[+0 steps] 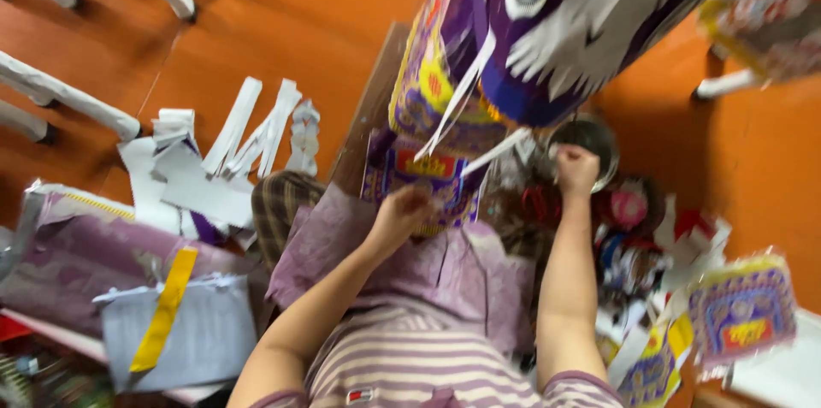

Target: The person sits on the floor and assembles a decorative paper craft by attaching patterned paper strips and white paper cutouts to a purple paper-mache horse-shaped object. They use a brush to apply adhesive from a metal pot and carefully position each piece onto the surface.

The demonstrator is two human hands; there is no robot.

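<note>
Purple paper lion head point(547, 23), one, hangs above my lap over the orange floor point(299, 14). My left hand point(400, 213), fingers pinched together on its printed paper flap point(419, 173), should hold flat and steady. My right hand point(576, 170), fist closed, reaches the one metal bowl point(599, 136); contents unclear. Several white paper strips point(256, 130) lie left.

We wear a purple-and-white striped short-sleeved top; both arms, left hand point(400, 213) and right hand point(576, 170), are bare.
</note>
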